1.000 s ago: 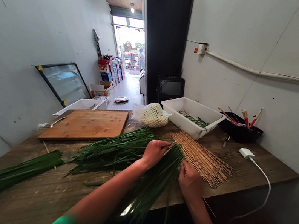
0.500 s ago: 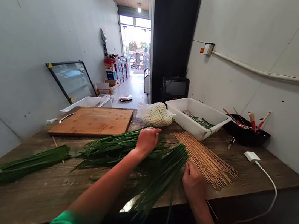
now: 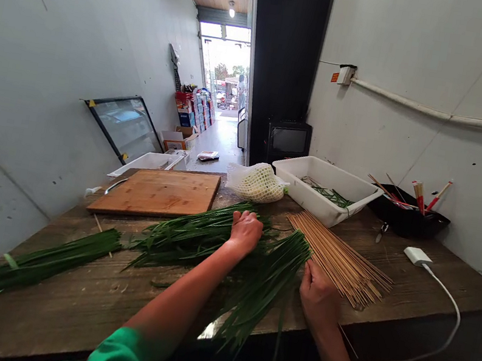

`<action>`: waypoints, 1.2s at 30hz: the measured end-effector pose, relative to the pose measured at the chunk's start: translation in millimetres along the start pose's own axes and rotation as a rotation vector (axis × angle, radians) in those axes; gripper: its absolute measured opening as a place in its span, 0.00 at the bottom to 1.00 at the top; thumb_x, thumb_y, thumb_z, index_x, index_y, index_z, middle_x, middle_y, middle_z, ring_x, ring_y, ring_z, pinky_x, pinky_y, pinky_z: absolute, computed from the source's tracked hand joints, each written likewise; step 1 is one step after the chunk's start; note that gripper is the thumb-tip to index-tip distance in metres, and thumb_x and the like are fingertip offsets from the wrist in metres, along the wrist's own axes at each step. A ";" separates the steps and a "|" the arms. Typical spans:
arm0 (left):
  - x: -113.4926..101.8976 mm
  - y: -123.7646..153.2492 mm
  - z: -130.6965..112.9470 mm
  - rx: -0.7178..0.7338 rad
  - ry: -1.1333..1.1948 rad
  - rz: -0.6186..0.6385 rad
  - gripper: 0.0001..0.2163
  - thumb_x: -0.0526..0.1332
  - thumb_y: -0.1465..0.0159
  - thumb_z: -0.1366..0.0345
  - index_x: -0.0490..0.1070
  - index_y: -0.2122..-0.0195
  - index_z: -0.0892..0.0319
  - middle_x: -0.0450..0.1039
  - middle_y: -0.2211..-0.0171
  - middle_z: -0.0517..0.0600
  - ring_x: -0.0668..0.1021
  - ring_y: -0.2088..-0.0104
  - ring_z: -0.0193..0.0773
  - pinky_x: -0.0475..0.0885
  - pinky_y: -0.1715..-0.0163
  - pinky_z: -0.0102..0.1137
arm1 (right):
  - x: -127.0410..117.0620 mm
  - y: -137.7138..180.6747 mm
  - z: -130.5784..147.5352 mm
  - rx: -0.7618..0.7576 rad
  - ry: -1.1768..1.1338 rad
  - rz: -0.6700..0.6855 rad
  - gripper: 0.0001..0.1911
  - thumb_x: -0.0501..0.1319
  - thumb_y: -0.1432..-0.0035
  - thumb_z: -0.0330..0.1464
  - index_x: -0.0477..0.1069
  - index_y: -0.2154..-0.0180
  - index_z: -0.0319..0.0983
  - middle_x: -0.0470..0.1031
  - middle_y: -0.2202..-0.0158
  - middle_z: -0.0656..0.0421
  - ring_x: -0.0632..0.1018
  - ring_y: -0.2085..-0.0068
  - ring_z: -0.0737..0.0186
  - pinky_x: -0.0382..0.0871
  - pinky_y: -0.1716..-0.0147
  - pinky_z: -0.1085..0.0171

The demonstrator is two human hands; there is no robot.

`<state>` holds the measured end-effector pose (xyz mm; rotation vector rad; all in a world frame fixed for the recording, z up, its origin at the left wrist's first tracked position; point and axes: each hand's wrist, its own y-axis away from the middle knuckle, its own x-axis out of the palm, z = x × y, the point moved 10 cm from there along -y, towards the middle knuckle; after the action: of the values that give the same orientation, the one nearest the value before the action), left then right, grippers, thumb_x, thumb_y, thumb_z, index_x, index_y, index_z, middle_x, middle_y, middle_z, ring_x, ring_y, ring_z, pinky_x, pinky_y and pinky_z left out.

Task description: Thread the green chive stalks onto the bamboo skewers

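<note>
My left hand (image 3: 246,231) lies on a loose pile of long flat green leaves (image 3: 190,235) that look like garlic chives, its fingers curled down among them. Their tips are partly hidden. My right hand (image 3: 319,292) is closed in a pinch at the cut ends of a fanned bunch of chives (image 3: 267,286), which hangs over the table's front edge. A thin bamboo stick (image 3: 349,341) sticks out behind the right wrist, in line with the pinch. Just beyond that hand, many bamboo skewers (image 3: 338,260) lie spread on the table.
A tied chive bundle (image 3: 57,254) lies at left, near a wooden cutting board (image 3: 160,191). Behind are a net-wrapped pale item (image 3: 256,183), a white tub (image 3: 326,192) with green scraps and a black tray (image 3: 419,219) of sticks. A white charger (image 3: 417,256) with cable sits at right.
My left hand has turned from a pinch above the pile to fingers bent down into the chives. My right hand stays by the bunch. The whole view has shifted slightly.
</note>
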<state>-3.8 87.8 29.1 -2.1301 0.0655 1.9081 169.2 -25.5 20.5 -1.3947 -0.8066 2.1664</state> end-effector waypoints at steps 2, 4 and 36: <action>0.0 -0.9 -2.9 -0.011 -0.009 -0.007 0.10 0.56 0.41 0.68 0.75 0.75 0.60 0.69 0.66 0.58 0.65 0.57 0.49 0.55 0.57 0.44 | -0.2 0.4 -0.8 0.003 0.008 -0.009 0.18 0.47 0.35 0.33 0.72 0.70 0.36 0.73 0.77 0.55 0.72 0.76 0.64 0.57 0.74 0.66; 1.4 -1.6 -6.4 0.003 -0.006 -0.001 0.09 0.57 0.42 0.70 0.75 0.76 0.60 0.69 0.66 0.58 0.65 0.57 0.49 0.55 0.57 0.44 | 0.1 0.6 -0.8 0.001 0.019 -0.005 0.18 0.47 0.35 0.33 0.72 0.69 0.36 0.74 0.76 0.55 0.72 0.75 0.64 0.58 0.74 0.66; -12.0 -2.7 -31.9 0.122 0.694 -0.141 0.10 0.56 0.40 0.67 0.78 0.66 0.59 0.79 0.71 0.48 0.78 0.69 0.35 0.70 0.64 0.27 | -2.0 -2.5 3.4 -0.003 0.026 0.029 0.19 0.45 0.35 0.33 0.71 0.70 0.37 0.74 0.77 0.57 0.70 0.78 0.65 0.55 0.75 0.66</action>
<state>26.1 81.0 44.1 -2.5198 0.1597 0.9908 167.0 -25.8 24.6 -1.4421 -0.7854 2.1647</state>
